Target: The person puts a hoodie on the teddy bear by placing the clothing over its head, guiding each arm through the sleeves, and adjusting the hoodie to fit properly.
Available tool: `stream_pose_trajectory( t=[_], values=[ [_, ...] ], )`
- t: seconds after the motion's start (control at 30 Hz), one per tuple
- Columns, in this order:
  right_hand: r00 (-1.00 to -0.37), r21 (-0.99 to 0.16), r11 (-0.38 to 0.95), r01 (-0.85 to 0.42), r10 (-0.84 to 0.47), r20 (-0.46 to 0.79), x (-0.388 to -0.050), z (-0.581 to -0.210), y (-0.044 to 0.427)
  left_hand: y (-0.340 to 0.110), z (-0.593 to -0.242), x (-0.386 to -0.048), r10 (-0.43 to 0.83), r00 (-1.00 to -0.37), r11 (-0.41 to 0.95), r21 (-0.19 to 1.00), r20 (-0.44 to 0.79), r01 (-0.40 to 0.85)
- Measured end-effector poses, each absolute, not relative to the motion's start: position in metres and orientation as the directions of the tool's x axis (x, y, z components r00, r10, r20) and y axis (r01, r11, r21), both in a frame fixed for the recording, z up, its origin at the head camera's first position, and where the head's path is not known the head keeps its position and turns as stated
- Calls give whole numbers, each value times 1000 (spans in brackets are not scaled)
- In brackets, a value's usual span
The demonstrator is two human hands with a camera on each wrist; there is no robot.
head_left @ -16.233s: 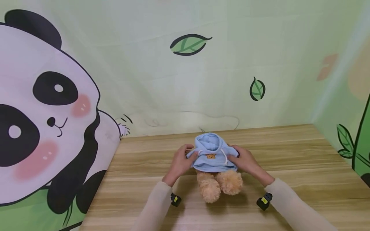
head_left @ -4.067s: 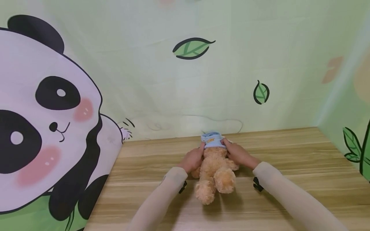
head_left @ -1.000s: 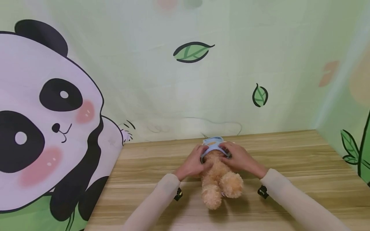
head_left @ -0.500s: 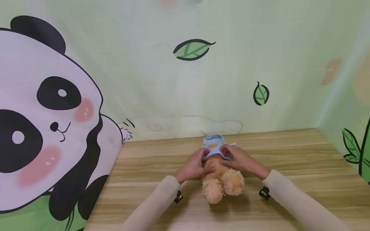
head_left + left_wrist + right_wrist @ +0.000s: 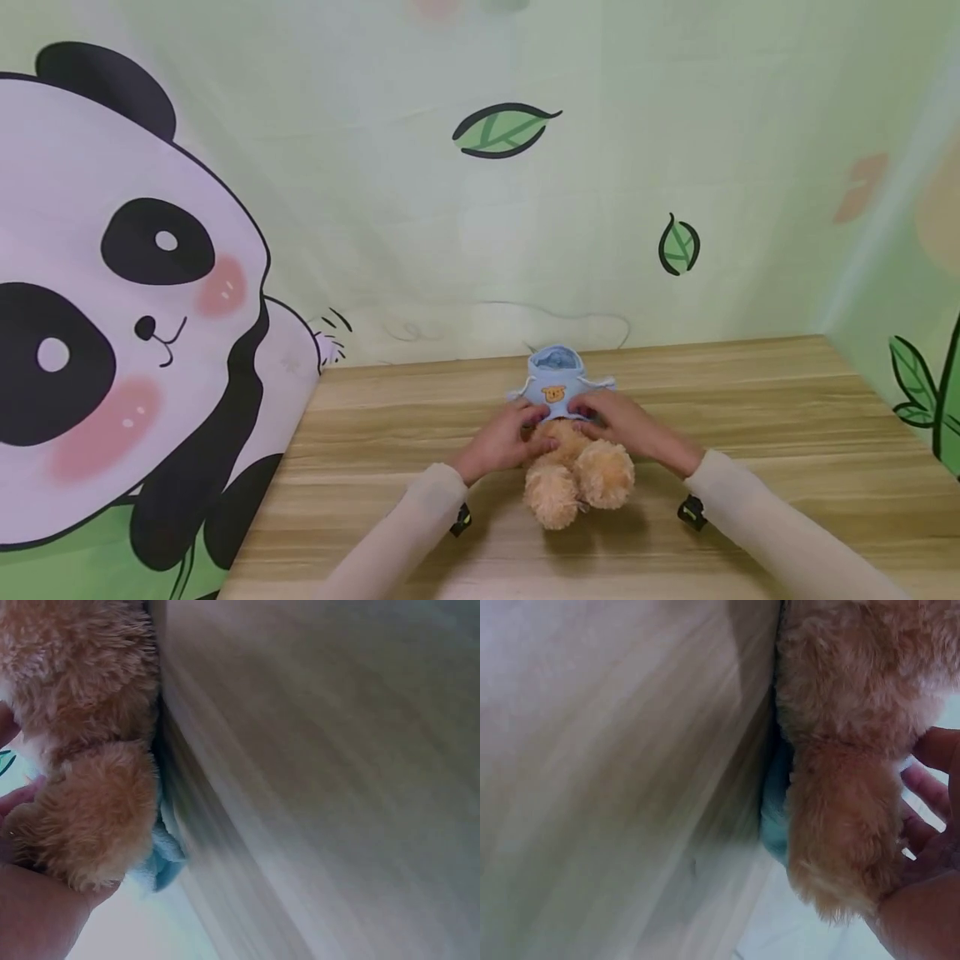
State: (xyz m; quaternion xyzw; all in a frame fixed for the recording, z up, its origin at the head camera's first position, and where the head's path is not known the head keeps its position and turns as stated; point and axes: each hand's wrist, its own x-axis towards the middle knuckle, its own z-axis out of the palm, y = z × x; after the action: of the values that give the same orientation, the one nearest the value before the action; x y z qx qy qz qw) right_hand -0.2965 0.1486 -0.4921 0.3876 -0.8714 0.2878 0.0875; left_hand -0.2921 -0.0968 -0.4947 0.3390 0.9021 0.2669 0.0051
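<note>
A tan plush toy (image 5: pixel 551 496) lies on the table with its two feet toward me. Its head is out of sight. A small light blue hoodie (image 5: pixel 536 390) with a bear emblem covers its upper end, the hood opening gaping at the far side. My left hand (image 5: pixel 501 442) pinches the hem on the left, thumb over the belly fur. On the right, my right hand (image 5: pixel 633 429) pinches the hem likewise. Both wrist views show a furry arm of the toy outside the cloth, with the hoodie (image 5: pixel 161 859) behind it, low against the table.
The wood-grain table (image 5: pixel 750 433) ends at a pale green backdrop (image 5: pixel 600 208) with printed leaves. A printed panda (image 5: pixel 187 333) fills the left side. Dark wrist cameras (image 5: pixel 692 512) hang beneath the sleeves.
The hoodie was laid over the torso, then bunched at the toy's far end. Over the last second both hands have drawn its hem back toward the feet, and the emblem has spread flatter.
</note>
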Motion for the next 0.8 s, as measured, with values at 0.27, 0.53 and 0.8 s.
stream_pose_trajectory(
  t=[0.27,0.53,0.8],
  values=[
    [-562,-317,466,-826,-646,516,-294,-495,144,-95,-493,-289,625,-749,613,457,220,645],
    [-685,-476,505,-720,-627,371,-290,-497,148,-89,-499,-286,607,-758,660,378,240,649],
    [-677,-556,459,-692,-680,281,-291,-496,159,-88,-498,-281,604,-745,634,396,283,664]
  ],
)
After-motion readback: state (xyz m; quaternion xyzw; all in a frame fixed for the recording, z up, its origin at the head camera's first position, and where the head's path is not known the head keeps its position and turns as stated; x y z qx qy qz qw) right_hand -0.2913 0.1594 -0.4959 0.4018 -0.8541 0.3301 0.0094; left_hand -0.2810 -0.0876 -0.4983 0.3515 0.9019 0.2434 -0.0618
